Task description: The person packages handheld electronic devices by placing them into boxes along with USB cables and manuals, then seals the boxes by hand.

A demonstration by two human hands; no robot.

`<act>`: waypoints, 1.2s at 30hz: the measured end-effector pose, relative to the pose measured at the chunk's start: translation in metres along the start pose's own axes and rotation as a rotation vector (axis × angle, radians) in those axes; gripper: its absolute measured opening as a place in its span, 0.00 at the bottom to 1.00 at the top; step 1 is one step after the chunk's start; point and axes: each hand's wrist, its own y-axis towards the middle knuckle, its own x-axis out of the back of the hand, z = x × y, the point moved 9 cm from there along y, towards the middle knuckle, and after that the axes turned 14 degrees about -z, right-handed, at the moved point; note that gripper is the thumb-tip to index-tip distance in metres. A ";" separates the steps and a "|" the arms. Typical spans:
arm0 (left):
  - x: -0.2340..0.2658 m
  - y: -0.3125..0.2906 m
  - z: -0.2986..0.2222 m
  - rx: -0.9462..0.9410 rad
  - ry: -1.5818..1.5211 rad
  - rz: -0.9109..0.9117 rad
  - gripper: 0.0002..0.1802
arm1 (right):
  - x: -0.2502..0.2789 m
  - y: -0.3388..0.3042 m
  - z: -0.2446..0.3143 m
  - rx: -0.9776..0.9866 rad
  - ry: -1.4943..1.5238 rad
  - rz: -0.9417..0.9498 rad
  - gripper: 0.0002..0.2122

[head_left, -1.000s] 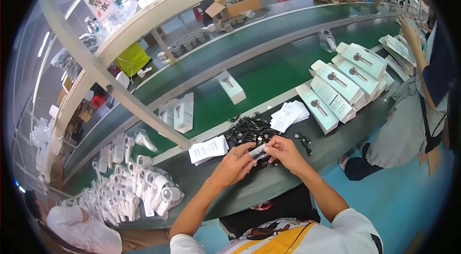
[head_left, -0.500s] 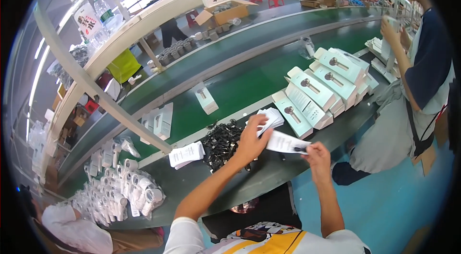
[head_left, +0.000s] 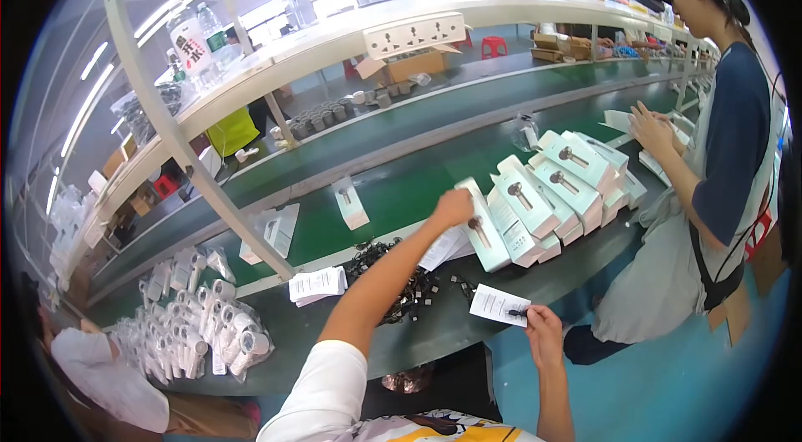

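Observation:
My left hand (head_left: pixel 454 206) reaches across the bench, its fingers closed on the upper end of a slim white and pale-teal box (head_left: pixel 484 233) with a picture on its front. In my right hand (head_left: pixel 545 332), a printed paper leaflet (head_left: pixel 494 305) is pinched together with a small black cable, whose end shows over the paper. A tangled pile of black cables (head_left: pixel 411 296) lies below my left forearm, which covers part of it. Between that pile and the held box sits a stack of white leaflets (head_left: pixel 445 248), partly hidden by my arm.
Several similar boxes (head_left: pixel 568 183) are stacked right of the held one. Another leaflet stack (head_left: pixel 317 284) and many bagged white handheld devices (head_left: pixel 200 329) lie at the left. A slanting metal post (head_left: pixel 196 175) rises from the bench. At the right stands a co-worker (head_left: pixel 727 133).
My left hand has let go of the leaflet and moved up to the box, which now stands more upright. My right hand has lowered slightly with the leaflet and cable. The view has shifted.

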 end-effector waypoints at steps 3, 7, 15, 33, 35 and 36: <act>0.088 0.007 0.000 -0.048 0.055 -0.235 0.14 | -0.028 -0.001 0.000 0.000 -0.052 0.060 0.06; 0.203 -0.018 -0.014 0.071 -0.047 -0.240 0.20 | -0.054 0.002 -0.006 -0.045 -0.028 0.065 0.06; 0.289 -0.224 -0.034 -0.396 0.495 0.058 0.20 | -0.106 -0.002 -0.019 -0.041 -0.079 0.186 0.03; 0.272 -0.376 0.111 0.181 0.234 -0.034 0.47 | -0.253 -0.070 -0.123 0.079 -0.759 0.599 0.06; 0.276 -0.376 0.108 0.180 0.219 -0.055 0.46 | -0.267 -0.080 -0.122 0.125 -0.819 0.601 0.05; 0.278 -0.377 0.105 0.180 0.211 -0.081 0.46 | -0.274 -0.085 -0.122 0.169 -0.868 0.598 0.04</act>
